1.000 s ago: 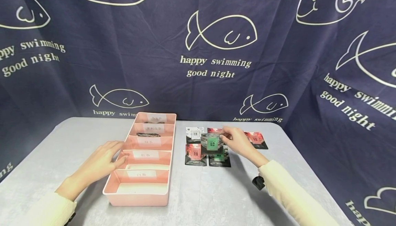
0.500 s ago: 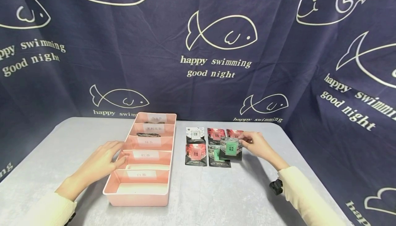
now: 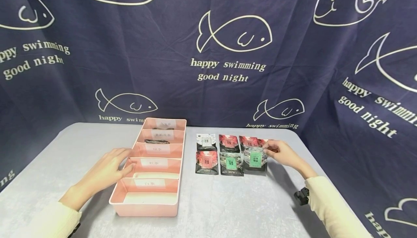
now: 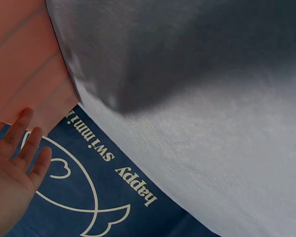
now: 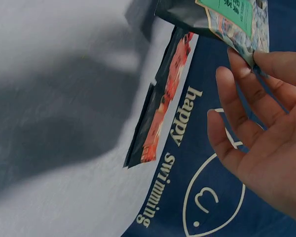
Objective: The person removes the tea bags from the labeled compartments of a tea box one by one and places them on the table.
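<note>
In the head view, my left hand (image 3: 103, 170) rests at the left rim of a long pink divided box (image 3: 144, 209) with paper labels. Its fingers look loosely extended beside the box wall in the left wrist view. My right hand (image 3: 288, 159) pinches the upper right corner of a black tea packet with a green label (image 3: 255, 159), thumb against fingertips in the right wrist view. This packet is tilted up and partly covers the red packets behind it. Left of it lies another green-labelled packet (image 3: 231, 162).
A red-labelled packet (image 3: 206, 162), a white one (image 3: 206, 142) and another red one (image 3: 228, 142) lie in rows on the grey table (image 3: 208, 202). Dark packets (image 3: 157, 141) sit in the box's two far compartments. A blue fish-print curtain (image 3: 176, 50) hangs behind and beside the table.
My right hand has carried the green-labelled packet to the right, from over the middle of the packets to the right end of the front row. The left hand has stayed at the box.
</note>
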Available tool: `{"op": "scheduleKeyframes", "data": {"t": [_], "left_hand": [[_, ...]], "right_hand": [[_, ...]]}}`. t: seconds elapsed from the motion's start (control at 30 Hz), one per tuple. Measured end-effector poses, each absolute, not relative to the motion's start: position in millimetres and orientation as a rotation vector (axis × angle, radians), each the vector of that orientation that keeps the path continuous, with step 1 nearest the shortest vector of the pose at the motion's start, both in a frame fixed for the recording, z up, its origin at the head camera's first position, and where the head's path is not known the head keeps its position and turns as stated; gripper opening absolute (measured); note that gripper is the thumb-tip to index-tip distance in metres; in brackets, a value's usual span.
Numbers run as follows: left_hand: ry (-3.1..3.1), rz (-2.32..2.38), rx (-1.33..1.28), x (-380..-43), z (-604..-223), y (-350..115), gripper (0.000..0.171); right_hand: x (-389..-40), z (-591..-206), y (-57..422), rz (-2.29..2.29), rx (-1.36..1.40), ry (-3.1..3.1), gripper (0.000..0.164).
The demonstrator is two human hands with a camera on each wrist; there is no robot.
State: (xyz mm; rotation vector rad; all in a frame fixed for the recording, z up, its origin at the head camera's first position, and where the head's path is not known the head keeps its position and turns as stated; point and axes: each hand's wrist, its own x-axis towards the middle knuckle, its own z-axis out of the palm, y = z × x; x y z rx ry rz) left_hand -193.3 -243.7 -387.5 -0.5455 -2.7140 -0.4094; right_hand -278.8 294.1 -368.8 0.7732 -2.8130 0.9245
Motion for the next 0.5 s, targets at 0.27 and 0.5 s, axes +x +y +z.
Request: {"op": "scheduleKeyframes", "data": {"t": [0.27, 0.5], "left_hand": [[-2.718, -0.408, -0.543, -193, -388, -245, 0.045], [-2.718, -0.410, -0.536, -193, -388, -244, 0.043]], "right_hand": [[-281, -373, 300, 1.091, 0.814, -2.881, 0.012], [-284, -380, 300, 1.095, 0.753, -2.900, 0.011]]}}
